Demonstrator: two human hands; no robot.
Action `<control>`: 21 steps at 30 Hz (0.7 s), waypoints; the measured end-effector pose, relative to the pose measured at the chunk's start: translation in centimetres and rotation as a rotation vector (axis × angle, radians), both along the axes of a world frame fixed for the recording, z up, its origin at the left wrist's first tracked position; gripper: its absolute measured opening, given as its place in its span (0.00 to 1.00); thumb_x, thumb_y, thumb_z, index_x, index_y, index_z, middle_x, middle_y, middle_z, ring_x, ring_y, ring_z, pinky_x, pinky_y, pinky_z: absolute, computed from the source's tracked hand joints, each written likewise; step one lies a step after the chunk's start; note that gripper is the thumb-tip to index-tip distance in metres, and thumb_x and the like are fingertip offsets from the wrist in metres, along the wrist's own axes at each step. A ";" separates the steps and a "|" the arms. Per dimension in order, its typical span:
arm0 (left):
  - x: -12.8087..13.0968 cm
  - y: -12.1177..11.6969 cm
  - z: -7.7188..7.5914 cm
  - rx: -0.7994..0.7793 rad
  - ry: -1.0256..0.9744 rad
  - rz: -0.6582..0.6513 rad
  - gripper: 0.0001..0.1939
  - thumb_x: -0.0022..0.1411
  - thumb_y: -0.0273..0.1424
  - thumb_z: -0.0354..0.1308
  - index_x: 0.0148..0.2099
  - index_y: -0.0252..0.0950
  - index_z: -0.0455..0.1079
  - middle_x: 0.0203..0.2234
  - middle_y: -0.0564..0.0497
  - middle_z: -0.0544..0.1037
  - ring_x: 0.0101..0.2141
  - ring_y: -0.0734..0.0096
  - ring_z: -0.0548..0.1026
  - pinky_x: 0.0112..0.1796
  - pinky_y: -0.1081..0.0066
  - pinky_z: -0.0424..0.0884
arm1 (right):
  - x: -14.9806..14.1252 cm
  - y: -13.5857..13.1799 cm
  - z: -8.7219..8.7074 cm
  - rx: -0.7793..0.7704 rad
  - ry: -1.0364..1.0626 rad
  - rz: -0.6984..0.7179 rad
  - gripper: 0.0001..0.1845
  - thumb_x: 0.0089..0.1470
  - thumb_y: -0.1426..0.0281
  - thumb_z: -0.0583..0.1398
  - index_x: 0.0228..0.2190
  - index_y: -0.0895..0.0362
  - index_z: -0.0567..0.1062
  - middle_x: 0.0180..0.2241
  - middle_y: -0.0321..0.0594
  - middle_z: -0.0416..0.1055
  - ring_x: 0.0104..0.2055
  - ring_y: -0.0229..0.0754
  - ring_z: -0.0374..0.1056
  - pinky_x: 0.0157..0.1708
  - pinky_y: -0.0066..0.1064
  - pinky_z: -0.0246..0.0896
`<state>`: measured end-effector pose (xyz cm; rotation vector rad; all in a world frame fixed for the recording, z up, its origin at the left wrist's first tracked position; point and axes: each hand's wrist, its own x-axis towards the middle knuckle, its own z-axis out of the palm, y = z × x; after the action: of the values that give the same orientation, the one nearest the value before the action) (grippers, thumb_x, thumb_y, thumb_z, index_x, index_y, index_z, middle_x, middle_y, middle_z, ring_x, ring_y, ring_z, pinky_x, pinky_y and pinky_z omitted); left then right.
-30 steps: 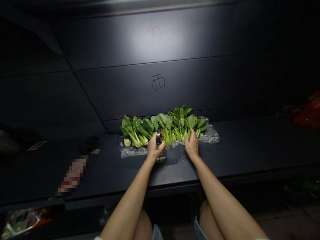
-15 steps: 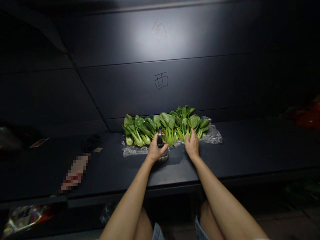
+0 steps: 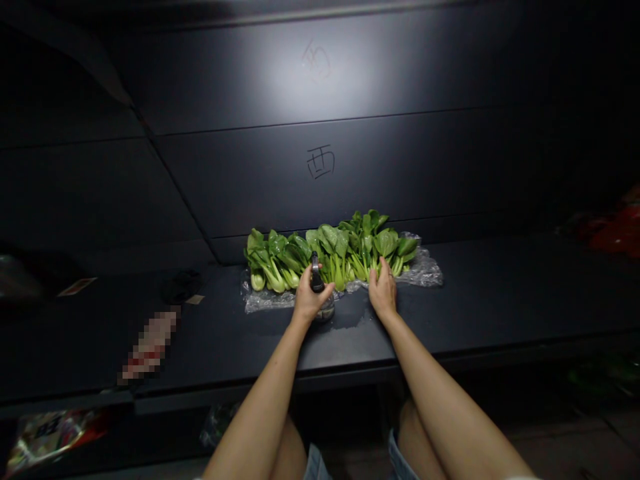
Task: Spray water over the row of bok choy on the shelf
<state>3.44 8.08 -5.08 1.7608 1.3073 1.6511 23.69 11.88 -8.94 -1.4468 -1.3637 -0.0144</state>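
Left hand (image 3: 309,300): closed grip on upright spray bottle (image 3: 316,275), held against the bok choy row (image 3: 333,257). Right hand (image 3: 383,292): open grip, fingers at the stems, resting on plastic sheet (image 3: 423,272) on desk (image 3: 500,293).

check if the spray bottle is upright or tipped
Upright: the spray bottle has its dark head straight above its body, in the left hand.

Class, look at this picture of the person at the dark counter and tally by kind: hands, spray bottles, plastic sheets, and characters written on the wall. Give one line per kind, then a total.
Hands: 2 (left hand, right hand)
Spray bottles: 1 (spray bottle)
Plastic sheets: 1 (clear plastic sheet)
Written characters: 2 (dark character, faint character)
Total: 6
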 end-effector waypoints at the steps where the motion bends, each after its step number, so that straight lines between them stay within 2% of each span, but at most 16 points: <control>1: 0.0 0.0 0.1 -0.001 0.004 0.010 0.28 0.51 0.37 0.67 0.53 0.36 0.67 0.47 0.42 0.76 0.43 0.62 0.76 0.47 0.62 0.71 | 0.0 0.0 0.0 0.000 0.003 0.001 0.28 0.62 0.64 0.46 0.60 0.65 0.63 0.59 0.60 0.65 0.63 0.52 0.61 0.60 0.47 0.57; 5: 0.3 -0.3 0.6 -0.001 0.029 0.056 0.23 0.54 0.39 0.64 0.51 0.37 0.68 0.46 0.43 0.77 0.49 0.60 0.74 0.53 0.61 0.67 | -0.2 0.0 0.0 -0.002 0.009 0.007 0.28 0.62 0.64 0.47 0.60 0.64 0.63 0.59 0.59 0.66 0.62 0.51 0.61 0.60 0.47 0.58; 11: 0.5 -0.6 0.9 -0.013 0.092 0.079 0.16 0.58 0.35 0.57 0.49 0.37 0.67 0.41 0.45 0.76 0.42 0.64 0.74 0.47 0.64 0.69 | -0.2 0.0 -0.1 -0.002 0.010 0.012 0.28 0.62 0.64 0.47 0.60 0.63 0.62 0.58 0.58 0.66 0.62 0.51 0.61 0.59 0.47 0.58; 21: 0.2 -0.6 0.8 0.002 0.069 0.089 0.20 0.56 0.37 0.60 0.50 0.37 0.67 0.45 0.44 0.76 0.47 0.62 0.74 0.50 0.62 0.68 | -0.2 -0.1 0.0 -0.006 0.008 0.005 0.28 0.62 0.64 0.47 0.60 0.63 0.63 0.59 0.59 0.66 0.62 0.51 0.62 0.59 0.47 0.58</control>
<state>3.66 7.50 -4.33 1.7993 1.4341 1.6527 23.44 11.77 -8.93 -1.4473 -1.3616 -0.0011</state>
